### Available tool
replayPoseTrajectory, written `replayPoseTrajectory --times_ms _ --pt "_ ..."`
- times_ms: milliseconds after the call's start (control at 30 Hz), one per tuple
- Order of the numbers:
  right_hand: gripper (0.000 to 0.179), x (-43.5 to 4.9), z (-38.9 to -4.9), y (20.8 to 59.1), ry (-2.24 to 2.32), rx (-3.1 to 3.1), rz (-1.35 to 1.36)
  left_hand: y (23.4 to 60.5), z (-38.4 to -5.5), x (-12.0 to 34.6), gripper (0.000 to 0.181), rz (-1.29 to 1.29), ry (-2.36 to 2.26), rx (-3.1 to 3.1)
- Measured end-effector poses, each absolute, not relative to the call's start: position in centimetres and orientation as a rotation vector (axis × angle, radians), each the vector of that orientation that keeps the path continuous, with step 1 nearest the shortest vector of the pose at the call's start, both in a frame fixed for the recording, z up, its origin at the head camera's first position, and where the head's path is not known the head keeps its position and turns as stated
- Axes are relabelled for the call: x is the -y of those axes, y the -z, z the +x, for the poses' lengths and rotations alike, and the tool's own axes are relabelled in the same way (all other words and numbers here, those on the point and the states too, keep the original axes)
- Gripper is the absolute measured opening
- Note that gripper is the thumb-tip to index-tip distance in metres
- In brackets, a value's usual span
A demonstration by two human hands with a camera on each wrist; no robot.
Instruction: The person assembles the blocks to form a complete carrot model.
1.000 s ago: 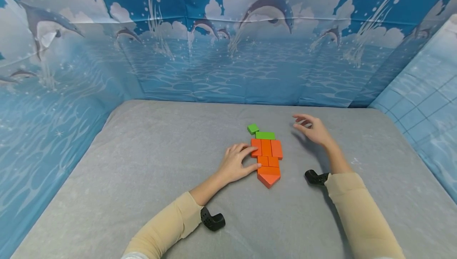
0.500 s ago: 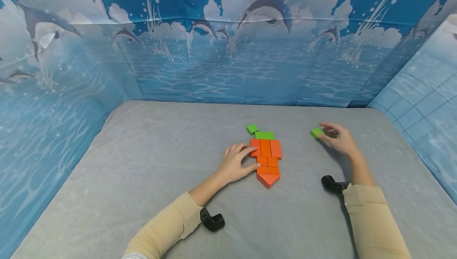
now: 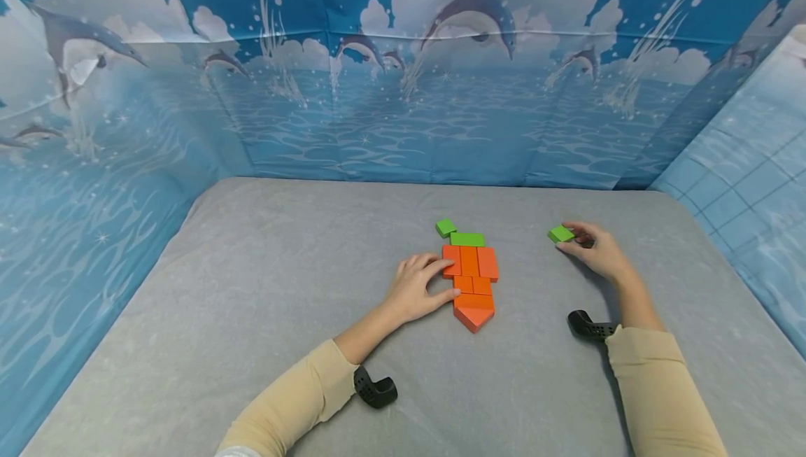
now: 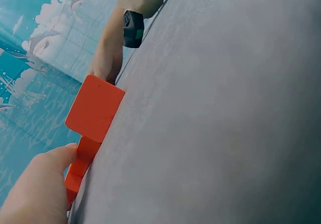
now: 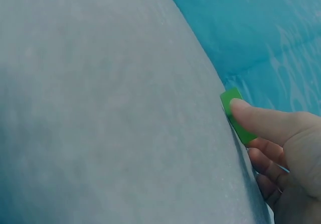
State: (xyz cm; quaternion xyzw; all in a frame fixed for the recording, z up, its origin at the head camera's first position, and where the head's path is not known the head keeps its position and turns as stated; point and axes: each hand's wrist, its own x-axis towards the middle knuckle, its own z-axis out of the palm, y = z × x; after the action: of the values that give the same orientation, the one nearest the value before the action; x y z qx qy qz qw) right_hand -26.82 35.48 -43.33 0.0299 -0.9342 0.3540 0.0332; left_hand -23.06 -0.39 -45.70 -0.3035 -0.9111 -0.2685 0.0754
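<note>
Orange wooden blocks [image 3: 469, 261] lie flat together on the grey cloth, ending in a triangular block [image 3: 474, 318] at the near end. My left hand [image 3: 412, 287] rests along their left side, its index finger and thumb touching the edges; the left wrist view shows the thumb [image 4: 62, 156] against an orange block [image 4: 95, 108]. A green rectangular block [image 3: 467, 239] adjoins the orange ones at the far end, with a small green block [image 3: 446, 227] at its left corner. Off to the right, my right hand [image 3: 595, 250] pinches another green block [image 3: 560, 234] between thumb and fingers.
Grey cloth [image 3: 283, 268] covers the table. A blue dolphin-print curtain [image 3: 390, 121] stands behind it and along both sides. Black wrist devices [image 3: 376, 388] are worn at both sleeves.
My right hand has moved right from beside the blocks, and its fingers have closed on a green block that was not visible a second ago. The left hand and the orange blocks stay put.
</note>
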Motion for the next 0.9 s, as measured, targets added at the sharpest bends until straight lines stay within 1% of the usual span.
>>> replayPoseTrajectory --times_ms 267,400,600,900 --pt "0.051 -35.4 -27.0 43.3 -1.014 2.879 0.133 45.7 -23.0 0.3 0.055 -0.906 0.804 2.734" --pt "0.052 -34.8 -27.2 42.7 -1.023 2.898 0.16 45.7 -23.0 0.3 0.055 -0.901 0.804 2.74" --pt "0.054 -32.2 -28.7 41.7 -1.095 2.914 0.231 45.8 -23.0 0.4 0.055 -0.896 0.808 2.74" --pt "0.046 -27.7 -31.0 41.7 -1.158 2.908 0.478 45.7 -23.2 0.4 0.055 -0.907 0.811 2.731"
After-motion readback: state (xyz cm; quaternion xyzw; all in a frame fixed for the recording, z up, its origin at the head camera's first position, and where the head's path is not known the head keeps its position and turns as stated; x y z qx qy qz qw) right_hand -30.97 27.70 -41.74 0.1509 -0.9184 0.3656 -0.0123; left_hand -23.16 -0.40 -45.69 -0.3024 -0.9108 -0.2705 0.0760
